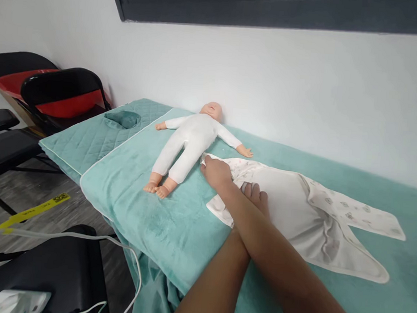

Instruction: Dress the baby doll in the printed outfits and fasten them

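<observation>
A baby doll (189,145) in a white bodysuit lies on its back on a teal towel (145,209), head toward the wall. Beside it a white printed baby garment (320,220) is spread out with its legs pointing right. My forearms are crossed. My right hand (216,172) reaches over to the garment's top edge next to the doll's hip, fingers curled on the cloth. My left hand (258,197) rests on the garment just behind it, partly hidden by my right forearm, with its fingers bent into the fabric.
A quilted teal mat (89,141) with a small pouch (122,118) lies at the bed's left end. Black and red folding chairs (53,92) stand at the left. A black seat (48,269), a white cable (77,236) and yellow floor tape (34,212) are below. The white wall runs behind the bed.
</observation>
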